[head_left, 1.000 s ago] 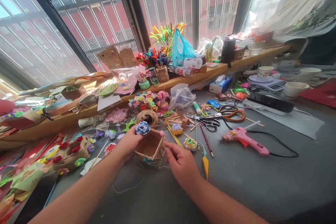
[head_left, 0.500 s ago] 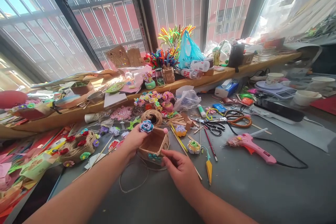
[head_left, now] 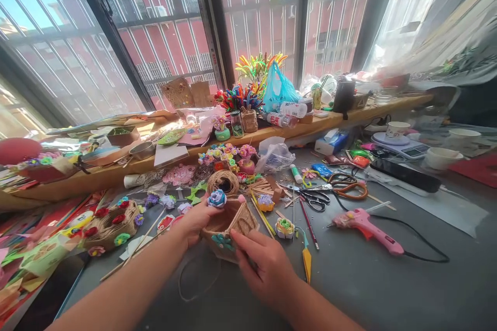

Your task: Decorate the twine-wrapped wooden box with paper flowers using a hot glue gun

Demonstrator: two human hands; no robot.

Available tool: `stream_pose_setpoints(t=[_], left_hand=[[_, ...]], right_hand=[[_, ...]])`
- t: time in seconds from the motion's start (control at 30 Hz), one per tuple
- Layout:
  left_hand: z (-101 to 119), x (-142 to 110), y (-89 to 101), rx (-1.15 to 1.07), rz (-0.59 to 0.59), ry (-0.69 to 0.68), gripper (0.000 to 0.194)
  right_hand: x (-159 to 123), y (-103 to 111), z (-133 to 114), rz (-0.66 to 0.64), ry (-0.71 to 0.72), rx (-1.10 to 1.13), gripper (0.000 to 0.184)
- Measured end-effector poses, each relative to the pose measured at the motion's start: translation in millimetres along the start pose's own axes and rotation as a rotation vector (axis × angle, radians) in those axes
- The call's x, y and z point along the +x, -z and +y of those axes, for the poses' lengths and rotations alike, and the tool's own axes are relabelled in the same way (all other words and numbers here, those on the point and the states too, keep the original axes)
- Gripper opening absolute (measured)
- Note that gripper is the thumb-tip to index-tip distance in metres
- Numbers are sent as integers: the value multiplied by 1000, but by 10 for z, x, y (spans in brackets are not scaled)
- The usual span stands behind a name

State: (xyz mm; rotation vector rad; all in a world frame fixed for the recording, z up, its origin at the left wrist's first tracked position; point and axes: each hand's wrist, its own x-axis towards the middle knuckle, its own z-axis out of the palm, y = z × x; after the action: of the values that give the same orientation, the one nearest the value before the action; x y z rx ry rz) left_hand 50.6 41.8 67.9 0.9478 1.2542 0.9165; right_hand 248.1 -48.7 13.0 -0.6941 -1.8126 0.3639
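Note:
My left hand (head_left: 196, 223) is closed on the left side of a small open-topped cardboard box (head_left: 245, 219), held tilted above the grey table. A blue paper rose (head_left: 216, 198) sits at the rim by my left fingertips, and a pink ball (head_left: 241, 199) is on the far corner. Teal decoration (head_left: 222, 241) covers part of the front face. With thumb and fingers pinched, my right hand (head_left: 264, 264) grips the box's near corner; whether a strand lies between the fingertips is hidden. A thin string (head_left: 189, 299) loops below the box.
Behind the box lies a twine roll (head_left: 223, 182). To the right are a pink hot glue gun (head_left: 373, 227) with its cord, scissors (head_left: 315, 197), a pencil (head_left: 309, 223) and a paper flower (head_left: 284, 228). A flower-covered twine basket (head_left: 112, 223) stands left.
My right hand has moved from the box's right side round to its near corner. The box has turned, showing more of its woven right side. The camera view has shifted slightly.

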Motion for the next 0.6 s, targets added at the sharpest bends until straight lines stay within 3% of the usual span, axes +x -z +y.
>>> stream_pose_setpoints(t=[0.33, 0.6], left_hand=[[-86, -172, -102, -200, -99, 54, 40], [-185, -159, -59, -256, -153, -71, 45]], right_hand=[[153, 151, -240, -73, 258, -282, 33], [49, 127, -234, -189, 302, -371, 30]])
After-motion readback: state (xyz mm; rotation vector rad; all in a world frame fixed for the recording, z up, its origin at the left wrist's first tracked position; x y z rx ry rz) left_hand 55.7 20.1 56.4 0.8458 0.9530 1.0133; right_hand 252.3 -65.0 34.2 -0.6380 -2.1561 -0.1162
